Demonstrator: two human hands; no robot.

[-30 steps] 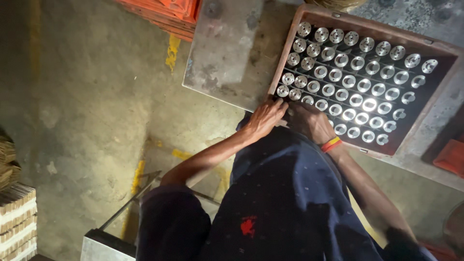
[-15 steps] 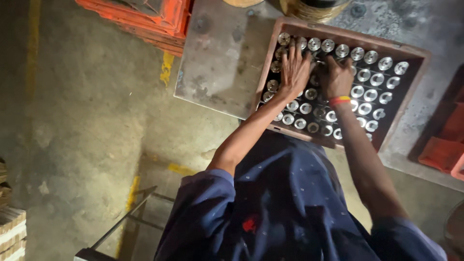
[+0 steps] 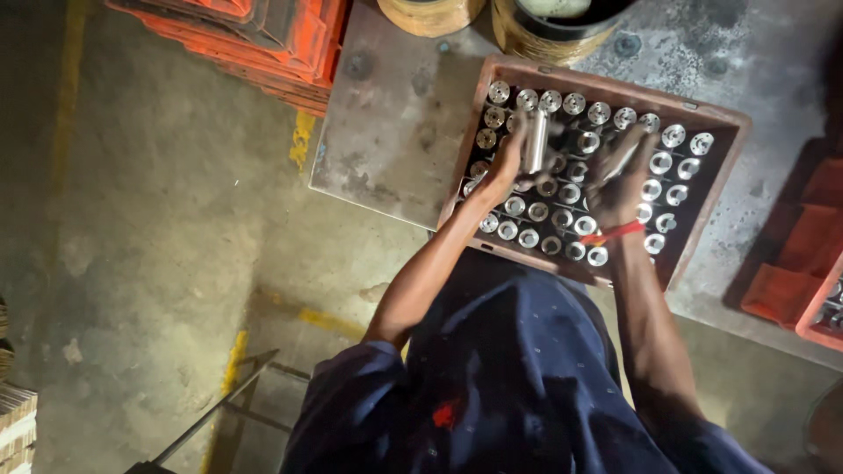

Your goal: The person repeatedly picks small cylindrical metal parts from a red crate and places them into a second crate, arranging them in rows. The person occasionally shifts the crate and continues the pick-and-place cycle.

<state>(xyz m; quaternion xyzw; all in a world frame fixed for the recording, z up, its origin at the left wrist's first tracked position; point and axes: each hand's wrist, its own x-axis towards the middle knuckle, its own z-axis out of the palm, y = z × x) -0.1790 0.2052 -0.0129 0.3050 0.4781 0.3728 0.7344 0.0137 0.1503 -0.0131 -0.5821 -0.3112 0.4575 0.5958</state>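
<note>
A brown crate [image 3: 720,123] on a metal table holds several upright shiny metal cylinders in rows. My left hand [image 3: 502,167] is over the crate's left part and grips one metal cylinder [image 3: 535,140], lifted above the rows. My right hand [image 3: 619,189], with a red band at the wrist, is over the crate's middle and grips another metal cylinder [image 3: 620,158], tilted and blurred. My dark blue sleeves and shirt fill the lower part of the view.
The grey metal table [image 3: 386,132] carries the crate. Two round yellowish drums [image 3: 430,13] stand at its far edge. Orange crates [image 3: 255,35] are stacked at upper left, red ones [image 3: 790,281] at right. Concrete floor with yellow lines lies left; a metal frame [image 3: 219,404] is below.
Both hands moved from the crate's near edge to its middle, closed on cylinders, and now lift one each out of the rows. The view has shifted.
</note>
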